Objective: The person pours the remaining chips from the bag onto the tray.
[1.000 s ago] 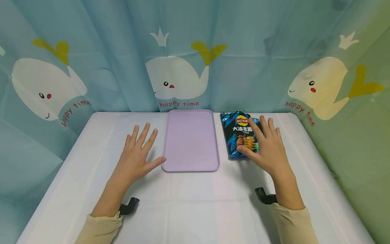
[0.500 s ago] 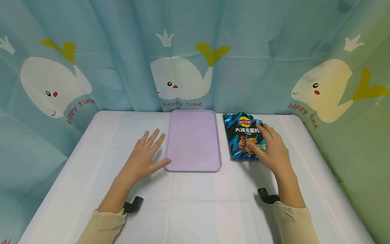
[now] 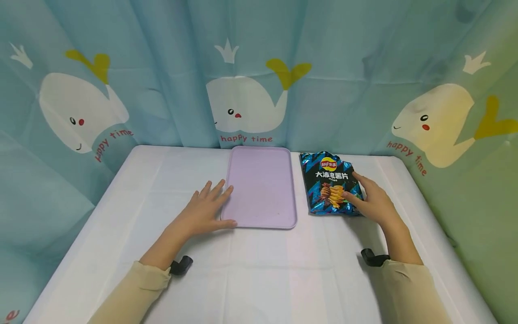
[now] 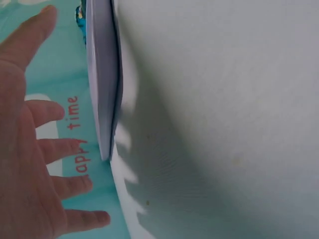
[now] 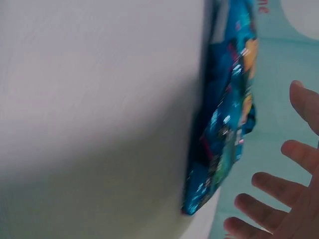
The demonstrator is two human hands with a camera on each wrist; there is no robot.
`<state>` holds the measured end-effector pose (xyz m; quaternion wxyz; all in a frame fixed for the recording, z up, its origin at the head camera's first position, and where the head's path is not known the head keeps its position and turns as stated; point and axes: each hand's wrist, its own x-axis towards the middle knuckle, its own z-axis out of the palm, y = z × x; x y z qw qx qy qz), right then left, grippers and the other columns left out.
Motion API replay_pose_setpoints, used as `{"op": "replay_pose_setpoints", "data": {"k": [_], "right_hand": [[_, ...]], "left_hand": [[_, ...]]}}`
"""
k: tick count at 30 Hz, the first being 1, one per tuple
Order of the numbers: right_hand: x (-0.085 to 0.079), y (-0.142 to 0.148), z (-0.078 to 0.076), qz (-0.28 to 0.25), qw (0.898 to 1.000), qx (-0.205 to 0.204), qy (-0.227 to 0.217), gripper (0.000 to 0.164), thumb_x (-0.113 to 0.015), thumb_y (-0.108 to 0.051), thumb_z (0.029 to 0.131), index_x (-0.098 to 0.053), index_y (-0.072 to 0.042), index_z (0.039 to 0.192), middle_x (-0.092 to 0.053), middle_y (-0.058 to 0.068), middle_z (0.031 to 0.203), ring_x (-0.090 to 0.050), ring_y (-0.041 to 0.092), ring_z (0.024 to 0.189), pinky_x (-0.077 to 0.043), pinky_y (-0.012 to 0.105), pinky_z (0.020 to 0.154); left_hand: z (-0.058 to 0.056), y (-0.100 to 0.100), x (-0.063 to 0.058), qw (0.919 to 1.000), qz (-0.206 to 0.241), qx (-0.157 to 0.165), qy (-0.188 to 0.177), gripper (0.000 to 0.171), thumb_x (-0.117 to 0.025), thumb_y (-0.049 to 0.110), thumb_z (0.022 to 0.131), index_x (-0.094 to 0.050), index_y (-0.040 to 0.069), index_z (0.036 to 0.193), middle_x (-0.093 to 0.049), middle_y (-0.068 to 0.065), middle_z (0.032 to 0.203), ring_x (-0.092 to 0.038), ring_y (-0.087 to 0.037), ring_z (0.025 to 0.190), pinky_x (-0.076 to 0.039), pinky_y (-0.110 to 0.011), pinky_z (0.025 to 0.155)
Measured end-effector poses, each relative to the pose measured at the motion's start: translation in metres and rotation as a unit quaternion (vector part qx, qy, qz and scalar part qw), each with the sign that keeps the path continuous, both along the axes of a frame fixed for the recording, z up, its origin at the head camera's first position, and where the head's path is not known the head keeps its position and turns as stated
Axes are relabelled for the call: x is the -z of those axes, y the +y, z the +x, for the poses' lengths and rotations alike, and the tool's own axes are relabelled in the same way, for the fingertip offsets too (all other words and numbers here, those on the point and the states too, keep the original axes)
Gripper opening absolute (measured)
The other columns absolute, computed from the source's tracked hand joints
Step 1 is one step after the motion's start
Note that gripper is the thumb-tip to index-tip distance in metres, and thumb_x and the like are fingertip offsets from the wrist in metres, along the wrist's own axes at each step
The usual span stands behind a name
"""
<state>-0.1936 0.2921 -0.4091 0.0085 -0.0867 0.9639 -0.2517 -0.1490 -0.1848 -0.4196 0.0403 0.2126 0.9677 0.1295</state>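
Note:
A light purple tray (image 3: 261, 189) lies flat on the white-covered table. My left hand (image 3: 204, 213) is spread over its left edge, thumb near the front left corner; in the left wrist view the hand (image 4: 30, 164) hovers apart from the tray (image 4: 104, 74). To the tray's right lies a blue and black bag of potato chips (image 3: 325, 189). My right hand (image 3: 374, 198) is at the bag's right side, thumb and forefinger over its edge. In the right wrist view a gap shows between the bag (image 5: 224, 119) and the spread fingers of the hand (image 5: 299, 199).
The white tablecloth (image 3: 259, 279) covers the table. Behind it hangs a blue-green curtain (image 3: 336, 103) with whale prints, which also runs along both sides. A black wrist mount (image 3: 181, 265) sits on the left wrist, another mount (image 3: 374, 258) on the right.
My left hand has come down and right to the tray's left edge. My right hand has lowered and shifted right to the bag's side, uncovering more of its front. The view has shifted slightly.

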Motion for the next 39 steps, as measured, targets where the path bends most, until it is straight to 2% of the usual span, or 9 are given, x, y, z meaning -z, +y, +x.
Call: {"op": "replay_pose_setpoints", "data": {"k": [4,8,17,19,23,25,28,33,39], "right_hand": [[0.006,0.008,-0.008,-0.029,0.998,0.006,-0.056,0.084,-0.057,-0.050,0.098,-0.019,-0.007,0.160,-0.026,0.032,0.158,-0.034,0.057,0.137,-0.031,0.072,0.105],[0.013,0.014,-0.017,-0.085,0.990,0.047,-0.103,0.085,-0.055,-0.050,0.100,-0.013,-0.009,0.161,-0.024,0.036,0.156,-0.034,0.058,0.137,-0.035,0.069,0.104],[0.021,0.022,-0.024,-0.182,0.970,0.089,-0.134,0.080,-0.054,-0.043,0.102,-0.013,-0.007,0.160,-0.030,0.035,0.154,-0.036,0.054,0.138,-0.037,0.063,0.107],[0.023,0.023,-0.024,-0.200,0.964,0.103,-0.142,0.078,-0.053,-0.041,0.102,-0.013,-0.008,0.161,-0.030,0.034,0.155,-0.040,0.051,0.136,-0.044,0.057,0.103],[0.026,0.025,-0.027,-0.233,0.950,0.130,-0.159,0.076,-0.053,-0.042,0.102,-0.015,-0.011,0.161,-0.036,0.031,0.152,-0.052,0.035,0.118,-0.050,0.030,0.084],[0.027,0.025,-0.028,-0.243,0.946,0.140,-0.161,0.074,-0.053,-0.041,0.102,-0.017,-0.012,0.161,-0.040,0.030,0.149,-0.053,0.024,0.105,-0.048,0.022,0.076],[0.028,0.023,-0.030,-0.260,0.940,0.156,-0.157,0.071,-0.054,-0.037,0.102,-0.020,-0.013,0.160,-0.044,0.027,0.144,-0.054,0.013,0.095,-0.049,0.019,0.072],[0.027,0.019,-0.030,-0.299,0.927,0.174,-0.145,0.072,-0.057,-0.033,0.102,-0.021,-0.013,0.160,-0.049,0.013,0.129,-0.056,0.007,0.090,-0.052,0.018,0.072],[0.019,0.014,-0.025,-0.312,0.928,0.173,-0.107,0.067,-0.059,-0.025,0.101,-0.027,-0.013,0.159,-0.057,-0.007,0.109,-0.057,0.001,0.089,-0.051,0.013,0.073]], "left_hand": [[0.000,0.000,-0.001,0.9995,-0.026,-0.014,-0.013,0.105,-0.063,0.074,0.080,-0.027,0.015,0.159,-0.016,-0.018,0.166,-0.013,-0.054,0.147,-0.021,-0.078,0.106],[-0.002,0.000,0.000,0.9987,-0.034,-0.018,-0.034,0.104,-0.063,0.072,0.082,-0.025,0.014,0.159,-0.015,-0.019,0.166,-0.012,-0.055,0.147,-0.021,-0.078,0.106],[-0.005,-0.002,0.000,0.9970,-0.039,-0.035,-0.058,0.097,-0.064,0.063,0.087,-0.025,0.012,0.159,-0.015,-0.022,0.165,-0.013,-0.056,0.147,-0.020,-0.078,0.106],[-0.005,-0.002,0.000,0.9967,-0.035,-0.035,-0.065,0.097,-0.064,0.064,0.087,-0.024,0.012,0.159,-0.015,-0.023,0.165,-0.013,-0.056,0.146,-0.020,-0.078,0.106],[-0.005,-0.002,0.001,0.9948,-0.035,-0.042,-0.086,0.101,-0.063,0.066,0.086,-0.021,0.012,0.160,-0.013,-0.024,0.165,-0.011,-0.056,0.147,-0.019,-0.079,0.105],[-0.006,-0.003,0.000,0.9933,-0.039,-0.048,-0.097,0.103,-0.063,0.067,0.086,-0.019,0.012,0.160,-0.012,-0.024,0.165,-0.010,-0.056,0.147,-0.019,-0.081,0.104],[-0.007,-0.004,0.000,0.9914,-0.038,-0.054,-0.113,0.106,-0.064,0.069,0.084,-0.017,0.013,0.161,-0.010,-0.024,0.165,-0.008,-0.056,0.147,-0.018,-0.083,0.101],[-0.010,-0.005,0.001,0.9892,-0.043,-0.059,-0.127,0.110,-0.064,0.073,0.081,-0.014,0.016,0.162,-0.008,-0.023,0.165,-0.005,-0.056,0.148,-0.017,-0.087,0.096],[-0.007,-0.003,-0.001,0.9870,-0.040,-0.066,-0.141,0.112,-0.065,0.074,0.079,-0.014,0.018,0.162,-0.008,-0.022,0.166,-0.003,-0.054,0.148,-0.014,-0.089,0.094]]}}
